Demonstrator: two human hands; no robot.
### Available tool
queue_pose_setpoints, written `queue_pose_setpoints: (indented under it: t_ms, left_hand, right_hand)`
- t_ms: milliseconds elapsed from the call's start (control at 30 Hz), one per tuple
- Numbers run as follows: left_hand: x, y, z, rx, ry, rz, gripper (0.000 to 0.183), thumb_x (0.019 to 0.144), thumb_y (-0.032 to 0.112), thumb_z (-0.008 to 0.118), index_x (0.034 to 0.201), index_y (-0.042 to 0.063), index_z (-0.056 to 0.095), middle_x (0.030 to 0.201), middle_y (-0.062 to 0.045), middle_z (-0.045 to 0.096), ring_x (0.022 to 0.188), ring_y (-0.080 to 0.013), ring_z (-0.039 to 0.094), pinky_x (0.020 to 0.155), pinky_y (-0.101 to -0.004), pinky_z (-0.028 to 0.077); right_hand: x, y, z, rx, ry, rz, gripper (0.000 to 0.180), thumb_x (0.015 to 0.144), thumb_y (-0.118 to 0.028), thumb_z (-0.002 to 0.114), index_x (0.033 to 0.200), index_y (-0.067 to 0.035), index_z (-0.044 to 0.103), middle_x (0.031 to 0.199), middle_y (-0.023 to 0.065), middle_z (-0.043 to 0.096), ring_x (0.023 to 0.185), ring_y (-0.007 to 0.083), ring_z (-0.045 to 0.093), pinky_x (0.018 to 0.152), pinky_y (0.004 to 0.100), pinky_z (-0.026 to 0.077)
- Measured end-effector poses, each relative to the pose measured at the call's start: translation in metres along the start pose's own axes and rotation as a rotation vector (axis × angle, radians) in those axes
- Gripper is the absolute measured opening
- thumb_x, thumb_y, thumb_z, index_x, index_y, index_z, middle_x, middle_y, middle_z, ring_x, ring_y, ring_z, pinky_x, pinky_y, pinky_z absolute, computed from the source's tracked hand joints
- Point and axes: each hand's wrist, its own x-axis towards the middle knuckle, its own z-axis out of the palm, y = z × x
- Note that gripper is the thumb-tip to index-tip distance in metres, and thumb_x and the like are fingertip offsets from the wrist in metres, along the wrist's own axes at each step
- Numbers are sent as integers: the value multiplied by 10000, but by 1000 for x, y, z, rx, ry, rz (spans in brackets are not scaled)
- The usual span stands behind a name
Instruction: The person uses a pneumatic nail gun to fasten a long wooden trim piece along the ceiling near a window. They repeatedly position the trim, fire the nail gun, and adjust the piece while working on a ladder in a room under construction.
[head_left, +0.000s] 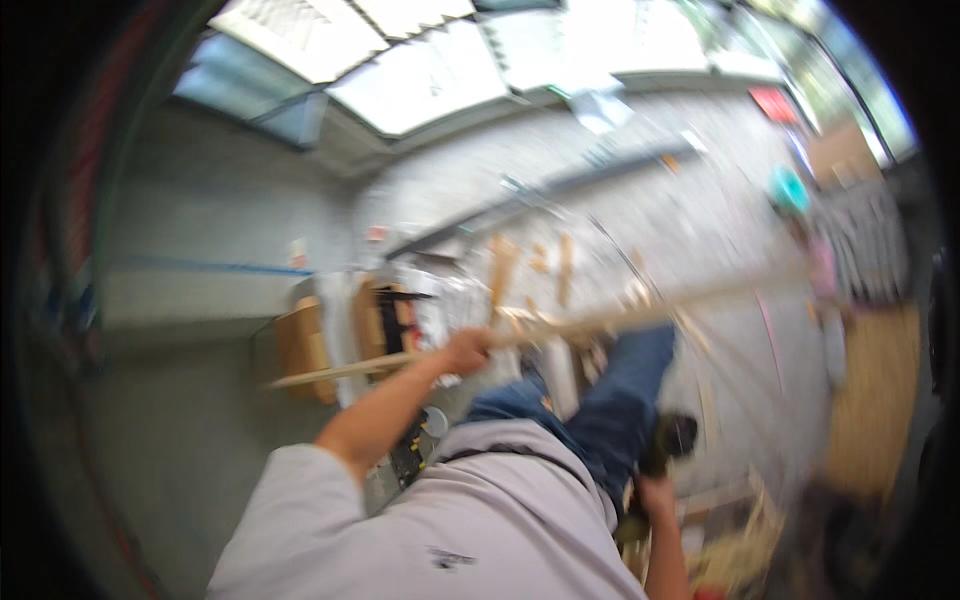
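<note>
My left hand is closed around a long, thin wooden strip, which runs across the view in front of my body and blurs towards its right end. Low on the right, beside my thigh, my right hand grips a dark green and black handheld power tool. Motion blur hides the tool's exact kind. The strip passes over my raised leg in blue jeans, well apart from the tool.
Cardboard boxes and wrapped items stand at the left by a concrete wall. Timber offcuts lie at the lower right. A wooden board and a turquoise round object are at the right. Large windows span the top.
</note>
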Motion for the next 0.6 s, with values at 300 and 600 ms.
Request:
queue_pose_setpoints:
  t_ms: [300,600]
  left_hand:
    - [-49,55,-36,-250,-32,-55,467,814,492,581,1015,70,558,910,-223,630,874,-402,597,757,-449,459]
    - [-39,26,8,-132,-75,84,321,764,332,608,839,20,631,823,-227,636,803,-407,614,717,-465,489]
  right_hand:
    - [27,-15,6,-41,-212,51,326,774,-309,627,862,3,658,767,161,649,743,257,637,655,384,494]
    - [31,-25,-22,185,-350,12,408,810,-426,651,976,-55,620,694,90,587,583,213,572,568,360,494]
